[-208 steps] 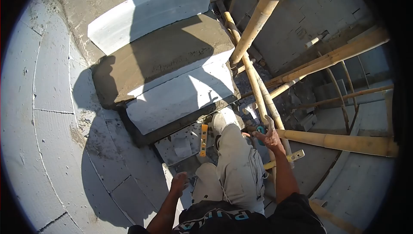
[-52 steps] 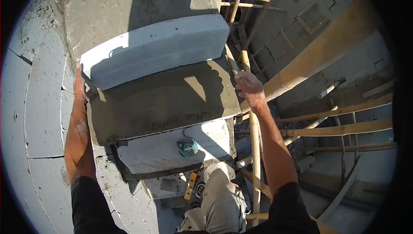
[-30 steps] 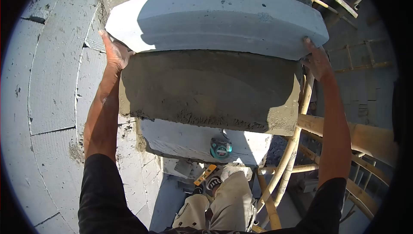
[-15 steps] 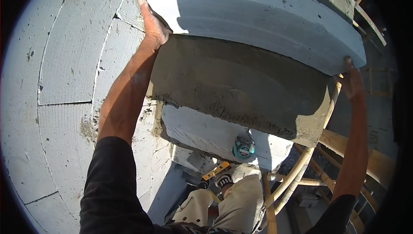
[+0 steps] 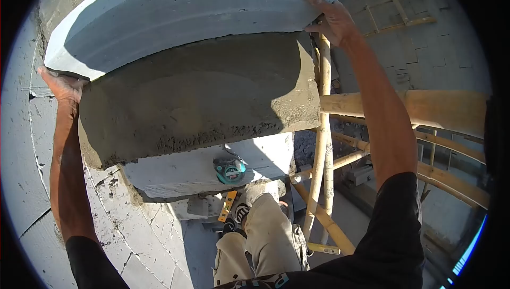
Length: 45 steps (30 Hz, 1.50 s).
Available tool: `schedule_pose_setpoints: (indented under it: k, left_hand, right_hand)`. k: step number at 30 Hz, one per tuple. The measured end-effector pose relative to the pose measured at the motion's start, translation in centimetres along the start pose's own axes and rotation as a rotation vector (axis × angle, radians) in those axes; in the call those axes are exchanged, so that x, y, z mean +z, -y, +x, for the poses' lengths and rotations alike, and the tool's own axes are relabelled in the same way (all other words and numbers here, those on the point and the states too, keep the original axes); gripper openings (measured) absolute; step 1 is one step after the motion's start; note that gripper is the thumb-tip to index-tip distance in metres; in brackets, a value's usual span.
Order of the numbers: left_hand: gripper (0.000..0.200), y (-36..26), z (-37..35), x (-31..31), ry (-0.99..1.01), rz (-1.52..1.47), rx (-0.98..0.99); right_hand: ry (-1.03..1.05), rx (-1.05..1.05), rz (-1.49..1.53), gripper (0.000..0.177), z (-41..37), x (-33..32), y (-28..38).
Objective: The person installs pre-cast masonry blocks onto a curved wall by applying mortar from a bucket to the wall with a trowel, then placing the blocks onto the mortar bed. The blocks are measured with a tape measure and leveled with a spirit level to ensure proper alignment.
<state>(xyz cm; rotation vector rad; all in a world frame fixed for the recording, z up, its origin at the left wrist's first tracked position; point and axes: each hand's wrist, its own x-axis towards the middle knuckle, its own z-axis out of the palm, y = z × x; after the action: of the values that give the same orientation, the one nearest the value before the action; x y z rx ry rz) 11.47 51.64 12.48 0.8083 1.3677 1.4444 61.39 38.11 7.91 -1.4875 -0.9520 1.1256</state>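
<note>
- Block (image 5: 196,10), curved and pale, grasped at its ends by left hand (image 5: 65,84) and right hand (image 5: 333,22)
- Mortar (image 5: 196,90) beside it
- Tape measure (image 5: 230,170) on lower slab (image 5: 170,175)

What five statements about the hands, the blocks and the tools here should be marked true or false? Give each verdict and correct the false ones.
1. The left hand and right hand are at opposite ends of the curved white block. True.
2. The tape measure lies on the grey mortar. False: it rests on the lower white block.
3. The yellow spirit level is in the right hand. False: it lies down near the person's shoes, and neither hand touches it.
4. Bamboo poles stand to the right of the mortar. True.
5. The mortar is entirely in sunlight. False: most of it is in shadow.
</note>
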Motion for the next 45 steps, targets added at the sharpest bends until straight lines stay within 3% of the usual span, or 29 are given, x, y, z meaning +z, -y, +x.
schedule_pose_setpoints:
  k: [7, 11, 14, 20, 23, 26, 35, 45]
  left_hand:
    - [0.099, 0.4, 0.7, -0.3, 0.008, 0.004, -0.002]
    - [0.093, 0.3, 0.2, 0.1, -0.028, 0.068, -0.007]
    - [0.096, 0.1, -0.4, 0.6, -0.03, 0.081, 0.01]
    - [0.089, 0.4, 0.8, 0.0, -0.044, 0.101, 0.015]
    - [0.089, 0.4, 0.5, 0.2, -0.065, 0.132, 0.045]
    - [0.088, 0.5, 1.0, -0.1, -0.074, 0.146, 0.04]
    - [0.09, 0.4, 1.0, -0.4, -0.032, 0.194, 0.041]
    - [0.098, 0.5, 1.2, -1.0, 0.053, 0.191, 0.028]
  right_hand:
    - [0.014, 0.006, -0.013, 0.111, -0.2, -0.2, 0.3]
    - [0.024, 0.021, -0.01, 0.112, -0.4, -0.1, 0.2]
    - [-0.014, 0.13, 0.111, 0.094, -0.8, 0.4, 1.3]
    - [-0.021, 0.17, 0.114, 0.094, -0.7, 0.1, 0.8]
    - [0.01, 0.183, 0.123, 0.098, -0.4, -0.2, 0.7]
    - [-0.002, 0.011, -0.038, 0.113, -1.1, 0.1, -0.1]
    - [-0.017, -0.009, -0.095, 0.122, -0.8, -0.7, -1.6]
    - [0.006, -0.038, -0.146, 0.12, -1.1, -0.3, -1.0]
